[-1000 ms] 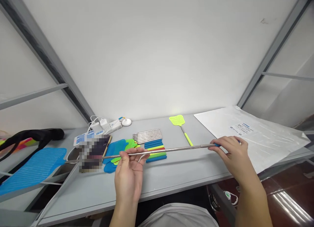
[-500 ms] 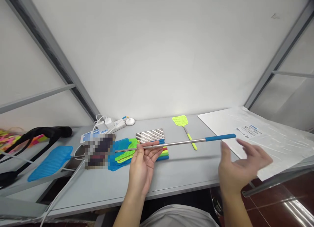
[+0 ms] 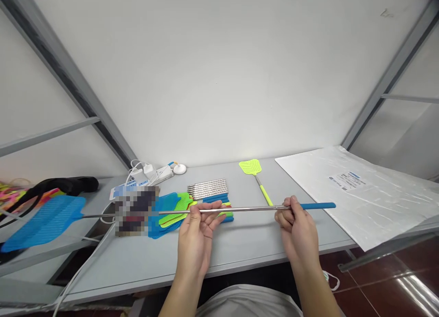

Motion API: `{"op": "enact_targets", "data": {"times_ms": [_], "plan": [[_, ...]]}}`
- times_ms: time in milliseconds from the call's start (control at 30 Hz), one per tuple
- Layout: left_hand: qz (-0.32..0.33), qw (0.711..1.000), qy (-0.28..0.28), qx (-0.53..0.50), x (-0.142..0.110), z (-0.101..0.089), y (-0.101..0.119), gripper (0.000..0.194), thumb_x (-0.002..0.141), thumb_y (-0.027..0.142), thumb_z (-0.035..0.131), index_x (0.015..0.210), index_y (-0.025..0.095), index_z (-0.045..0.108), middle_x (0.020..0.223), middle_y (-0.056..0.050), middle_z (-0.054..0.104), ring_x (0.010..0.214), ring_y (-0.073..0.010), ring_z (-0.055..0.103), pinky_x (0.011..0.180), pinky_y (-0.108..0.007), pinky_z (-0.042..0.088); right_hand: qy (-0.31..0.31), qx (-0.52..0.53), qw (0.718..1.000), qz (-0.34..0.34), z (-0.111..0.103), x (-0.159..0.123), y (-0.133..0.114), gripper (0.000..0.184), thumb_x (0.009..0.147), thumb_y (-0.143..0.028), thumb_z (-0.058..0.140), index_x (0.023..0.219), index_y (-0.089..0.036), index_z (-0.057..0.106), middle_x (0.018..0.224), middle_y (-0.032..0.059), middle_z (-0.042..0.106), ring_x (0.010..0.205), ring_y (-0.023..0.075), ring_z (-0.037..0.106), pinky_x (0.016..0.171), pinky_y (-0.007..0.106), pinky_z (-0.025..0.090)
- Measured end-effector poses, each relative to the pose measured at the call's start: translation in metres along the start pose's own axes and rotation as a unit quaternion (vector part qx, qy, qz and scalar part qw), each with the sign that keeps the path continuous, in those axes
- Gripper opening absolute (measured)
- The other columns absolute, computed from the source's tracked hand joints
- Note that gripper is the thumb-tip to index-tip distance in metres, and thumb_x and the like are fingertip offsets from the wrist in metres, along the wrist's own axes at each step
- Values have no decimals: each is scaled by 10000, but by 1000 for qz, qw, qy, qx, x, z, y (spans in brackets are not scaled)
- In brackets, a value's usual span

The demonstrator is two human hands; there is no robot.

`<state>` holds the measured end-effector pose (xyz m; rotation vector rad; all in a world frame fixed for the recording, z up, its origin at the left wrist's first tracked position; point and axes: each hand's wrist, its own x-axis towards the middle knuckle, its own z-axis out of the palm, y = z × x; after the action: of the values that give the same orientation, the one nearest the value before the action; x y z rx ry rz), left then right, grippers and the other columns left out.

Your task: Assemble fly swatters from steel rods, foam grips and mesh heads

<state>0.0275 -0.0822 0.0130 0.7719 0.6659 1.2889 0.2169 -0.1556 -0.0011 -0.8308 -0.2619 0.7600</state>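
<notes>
I hold a long extended fly swatter level above the grey table (image 3: pixel 254 239). Its metal rod (image 3: pixel 240 209) runs left to a blue mesh head (image 3: pixel 43 221) and right to a blue handle (image 3: pixel 318 206). My left hand (image 3: pixel 199 230) pinches the rod near its middle, palm up. My right hand (image 3: pixel 297 228) is closed round the rod just left of the blue handle.
On the table lie a yellow-green swatter (image 3: pixel 255 175), a stack of blue and green swatter heads (image 3: pixel 171 207), a row of metal rods (image 3: pixel 207 188), coloured handles (image 3: pixel 216 200), a power strip with cables (image 3: pixel 147 175) and a blurred object (image 3: pixel 135 211). A plastic-wrapped white sheet (image 3: pixel 356 189) lies right. A black strap (image 3: pixel 51 186) lies left.
My right hand let go of the blue handle, swung away, then came back and gripped the rod nearer the middle. The swatter shifted slightly right; its head rose at the left.
</notes>
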Motion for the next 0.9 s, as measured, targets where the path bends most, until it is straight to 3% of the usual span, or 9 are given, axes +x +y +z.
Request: {"op": "enact_targets", "data": {"times_ms": [133,300,533,800,900], "plan": [[-1,1000,16,7,2,-2,5,356,866,486,643,882,132,669,945,-139,750,867,-243,721,620,-301,598,17,-1,999,-27,-6,6,-7,263,885,-378,652,746,-166,579,582,-96,199,500,65,123,464,217,212],[11,999,33,-9,3,-3,6,364,863,493,645,857,130,664,899,-124,754,862,-234,726,774,-375,599,1,-14,999,-31,-8,5,-12,275,877,-399,660,754,-163,593,568,-105,179,492,65,128,460,216,222],[27,999,46,-9,7,-8,12,383,840,518,663,843,135,656,862,-116,752,883,-262,727,766,-391,594,43,-15,997,-65,-19,10,-23,257,846,-377,697,752,-158,600,550,-110,203,471,58,137,443,214,236],[46,999,11,-25,-1,0,-2,343,891,491,610,881,152,660,911,-97,744,906,-243,718,847,-419,571,57,38,995,-68,-11,10,-17,240,871,-382,676,788,-179,578,524,-117,191,462,60,153,476,191,300],[31,999,-35,-22,-11,5,-12,302,917,447,590,937,154,662,986,-113,734,974,-242,699,896,-427,549,14,20,999,-41,1,0,-6,291,868,-457,663,806,-186,573,545,-111,238,459,55,193,482,198,306]]}}
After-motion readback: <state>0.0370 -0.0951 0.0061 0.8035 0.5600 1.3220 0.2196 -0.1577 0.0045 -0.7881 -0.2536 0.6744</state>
